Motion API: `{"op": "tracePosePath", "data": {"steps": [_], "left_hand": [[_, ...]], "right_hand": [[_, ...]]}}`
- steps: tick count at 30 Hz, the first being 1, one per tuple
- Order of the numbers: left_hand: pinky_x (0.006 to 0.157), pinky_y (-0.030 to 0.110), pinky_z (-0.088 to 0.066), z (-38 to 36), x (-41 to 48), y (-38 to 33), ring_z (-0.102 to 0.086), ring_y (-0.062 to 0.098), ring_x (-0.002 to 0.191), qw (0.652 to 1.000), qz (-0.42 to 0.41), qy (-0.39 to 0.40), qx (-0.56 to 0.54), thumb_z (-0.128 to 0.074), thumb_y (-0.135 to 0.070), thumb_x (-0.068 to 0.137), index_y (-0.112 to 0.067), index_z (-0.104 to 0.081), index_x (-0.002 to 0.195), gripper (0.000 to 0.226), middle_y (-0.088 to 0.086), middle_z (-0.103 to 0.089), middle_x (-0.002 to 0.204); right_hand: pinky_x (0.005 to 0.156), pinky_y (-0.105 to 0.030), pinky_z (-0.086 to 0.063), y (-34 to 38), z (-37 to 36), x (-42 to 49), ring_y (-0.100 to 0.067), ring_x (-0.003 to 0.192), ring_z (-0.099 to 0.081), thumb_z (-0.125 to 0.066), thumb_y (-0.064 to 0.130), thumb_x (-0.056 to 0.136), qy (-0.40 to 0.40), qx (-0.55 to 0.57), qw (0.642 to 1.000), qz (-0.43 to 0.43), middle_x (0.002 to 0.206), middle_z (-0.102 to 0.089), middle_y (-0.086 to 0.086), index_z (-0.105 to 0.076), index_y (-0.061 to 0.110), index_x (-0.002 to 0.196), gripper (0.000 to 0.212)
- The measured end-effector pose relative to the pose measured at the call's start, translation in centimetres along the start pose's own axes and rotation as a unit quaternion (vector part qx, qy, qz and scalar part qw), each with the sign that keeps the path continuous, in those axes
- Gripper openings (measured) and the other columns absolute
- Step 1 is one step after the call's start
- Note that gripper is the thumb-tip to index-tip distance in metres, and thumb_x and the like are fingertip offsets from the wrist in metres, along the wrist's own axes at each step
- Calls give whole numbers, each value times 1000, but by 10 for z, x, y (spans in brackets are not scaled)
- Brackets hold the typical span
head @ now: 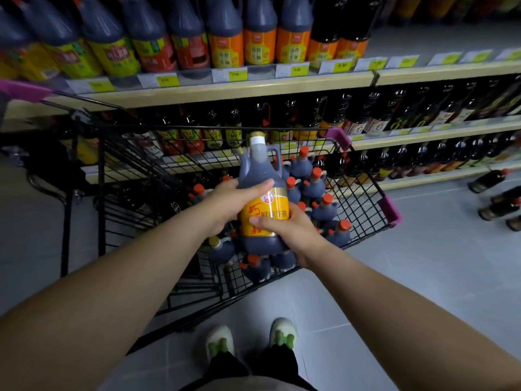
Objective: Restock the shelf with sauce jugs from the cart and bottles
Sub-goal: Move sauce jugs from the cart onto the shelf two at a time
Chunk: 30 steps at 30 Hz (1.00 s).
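Sauce jug (263,198), yellow-labelled and white-capped, is held upright above the cart (390,209), just over the other jugs (317,184) packed in its basket. The left hand (225,204) grips the jug's shoulder, thumb across the front. The right hand (284,230) wraps its lower label and base (so both hands are full). I judge this the lift-out step: the jug is clear of the cart but not yet shelved. Next it probably has to rise over the cart's far rim to the top shelf (225,93). There, shelved jugs (259,32) stand above the cart's left and middle, and a bare stretch (439,40) opens above and right of the cart. Floor bottles (497,207) right of the cart could catch a foot.
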<state>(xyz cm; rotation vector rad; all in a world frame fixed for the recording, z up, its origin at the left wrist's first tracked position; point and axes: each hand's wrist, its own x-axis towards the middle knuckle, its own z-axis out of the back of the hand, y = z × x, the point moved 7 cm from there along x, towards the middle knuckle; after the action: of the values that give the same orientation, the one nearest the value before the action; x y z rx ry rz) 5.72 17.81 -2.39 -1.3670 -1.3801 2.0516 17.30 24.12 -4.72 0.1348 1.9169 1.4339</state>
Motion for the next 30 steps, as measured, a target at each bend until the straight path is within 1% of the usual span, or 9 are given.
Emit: {"op": "tracePosePath", "data": {"steps": [4, 6, 8, 12, 14, 17, 22, 25, 30], "left_hand": [[88, 33, -49, 23, 14, 41, -61, 18, 98, 999, 13, -19, 44, -57, -58, 85, -21, -61, 113, 46, -4, -64, 103], [84, 34, -46, 42, 22, 70, -59, 19, 90, 995, 17, -62, 77, -65, -55, 81, -25, -63, 91, 32, -4, -62, 86], [89, 35, -46, 64, 32, 109, -58, 19, 93, 987, 45, -86, 125, -75, -40, 78, -31, -58, 90, 22, -5, -62, 89], [97, 44, -48, 85, 61, 184, -58, 27, 114, 975, 112, -100, 166, -87, -40, 60, -17, -54, 126, 78, 4, -63, 121], [99, 44, -45, 84, 69, 205, -54, 30, 121, 970, 133, -121, 166, -89, -23, 63, -8, -47, 133, 83, 11, -57, 129], [99, 39, -43, 71, 84, 225, -51, 32, 122, 963, 132, -126, 198, -91, -22, 57, -1, -44, 133, 92, 18, -52, 131], [92, 37, -50, 61, 103, 260, -55, 30, 114, 958, 111, -193, 180, -93, -25, 40, -10, -49, 124, 95, 12, -55, 126], [97, 42, -47, 57, 99, 261, -53, 35, 112, 951, 88, -264, 135, -93, -9, 47, -9, -47, 124, 90, 17, -50, 128], [100, 36, -40, 50, 99, 264, -47, 34, 119, 934, 60, -325, 138, -94, -12, 47, -10, -46, 129, 95, 18, -43, 134]], "right_hand": [[66, -30, -60, -22, 16, 8, -21, 81, -71, -81, 13, 74, -61, -10, 998, -32, 98, -73, -10, -63, 18, 98, 31], [62, -29, -58, -35, 27, 12, -22, 82, -71, -83, 14, 72, -100, -5, 994, -46, 100, -72, -12, -61, 16, 103, 38], [67, -35, -60, -51, 33, 20, -28, 88, -71, -85, 16, 69, -130, 0, 990, -60, 103, -71, -14, -60, 11, 110, 49], [80, -46, -59, -74, 37, 39, -29, 93, -70, -88, 18, 64, -179, -1, 982, -63, 107, -69, -13, -54, 8, 120, 66], [77, -41, -60, -80, 37, 47, -25, 92, -69, -88, 18, 64, -197, -15, 978, -63, 106, -68, -10, -52, 9, 121, 68], [67, -31, -59, -86, 33, 58, -19, 87, -68, -89, 20, 62, -207, -33, 976, -61, 104, -68, -6, -51, 12, 118, 68], [81, -46, -59, -99, 30, 70, -22, 91, -70, -91, 25, 54, -214, -50, 973, -66, 102, -70, -6, -54, 14, 113, 71], [78, -45, -60, -105, 31, 75, -22, 90, -71, -90, 38, 40, -219, -41, 972, -75, 102, -71, -5, -56, 15, 115, 86], [75, -36, -61, -107, 35, 80, -19, 89, -71, -92, 28, 51, -218, -39, 972, -81, 104, -71, -5, -55, 14, 118, 78]]}}
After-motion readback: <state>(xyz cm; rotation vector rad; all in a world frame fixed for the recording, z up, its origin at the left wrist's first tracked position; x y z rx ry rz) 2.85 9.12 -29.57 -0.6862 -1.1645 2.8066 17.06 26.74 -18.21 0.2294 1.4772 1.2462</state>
